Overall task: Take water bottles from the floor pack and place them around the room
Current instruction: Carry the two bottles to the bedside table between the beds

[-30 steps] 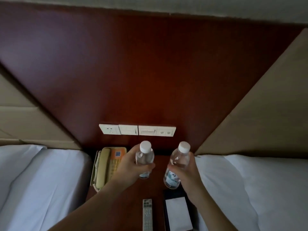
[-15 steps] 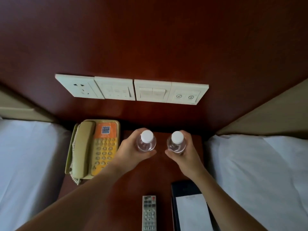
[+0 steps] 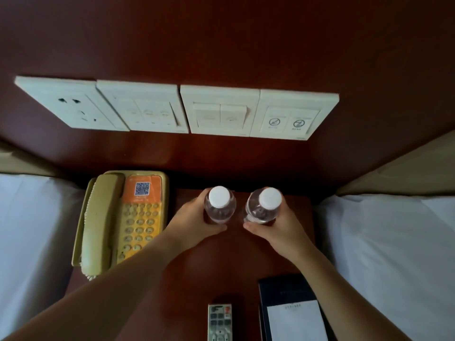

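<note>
Two clear water bottles with white caps stand upright side by side at the back of the dark wooden nightstand (image 3: 221, 264), seen from above. My left hand (image 3: 194, 222) grips the left bottle (image 3: 219, 204), fingers wrapped round its body. My right hand (image 3: 275, 230) grips the right bottle (image 3: 264, 205) the same way. The bottles are a small gap apart. Their bases are hidden by my hands. The floor pack is out of view.
A beige and orange telephone (image 3: 123, 220) sits at the left of the nightstand. A remote control (image 3: 219, 321) and a dark folder with a white notepad (image 3: 293, 313) lie at the front. Wall switch plates (image 3: 177, 108) are behind. White beds (image 3: 394, 254) flank both sides.
Both hands have lowered the bottles from a tilted hold in the air down to the back of the nightstand. My view has moved closer and now looks down on the caps.
</note>
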Motion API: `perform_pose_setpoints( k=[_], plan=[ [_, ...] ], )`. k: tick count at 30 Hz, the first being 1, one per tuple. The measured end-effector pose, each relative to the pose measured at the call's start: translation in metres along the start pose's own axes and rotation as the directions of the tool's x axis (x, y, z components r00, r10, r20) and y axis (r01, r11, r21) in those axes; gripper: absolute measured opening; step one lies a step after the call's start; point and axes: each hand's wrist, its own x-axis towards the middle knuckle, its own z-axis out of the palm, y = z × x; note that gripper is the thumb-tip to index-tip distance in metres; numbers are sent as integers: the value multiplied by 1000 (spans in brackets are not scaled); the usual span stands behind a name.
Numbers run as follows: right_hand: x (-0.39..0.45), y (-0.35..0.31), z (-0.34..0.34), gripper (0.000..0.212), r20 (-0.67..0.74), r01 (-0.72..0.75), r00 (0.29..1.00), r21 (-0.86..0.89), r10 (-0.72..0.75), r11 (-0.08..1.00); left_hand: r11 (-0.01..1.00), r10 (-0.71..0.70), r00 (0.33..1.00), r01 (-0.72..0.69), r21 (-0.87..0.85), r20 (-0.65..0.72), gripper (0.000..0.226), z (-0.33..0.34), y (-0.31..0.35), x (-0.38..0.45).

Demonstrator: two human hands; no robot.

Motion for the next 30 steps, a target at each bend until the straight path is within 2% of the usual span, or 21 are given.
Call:
perform_pose_setpoints(
  k=[4,8,15,23,30],
  plan=[
    [16,11,-5,68,101,-14,994,-129,27,992,995,20,1000,-22,99,15,80,-1,-8,14],
    [29,19,-2,77,82,31,997,-224,-13,974,995,45,999,-47,93,24,76,1,-8,24],
    [49,27,6,83,97,42,995,-228,-20,973,999,-4,1000,3,42,16,78,4,-13,38],
    [52,28,10,85,31,45,999,-209,-40,977,1000,7,1000,-7,21,-6,75,5,-13,41],
    [52,31,11,89,23,-6,1000,-207,11,978,1000,-11,999,11,16,35,83,3,-10,40]
  ],
)
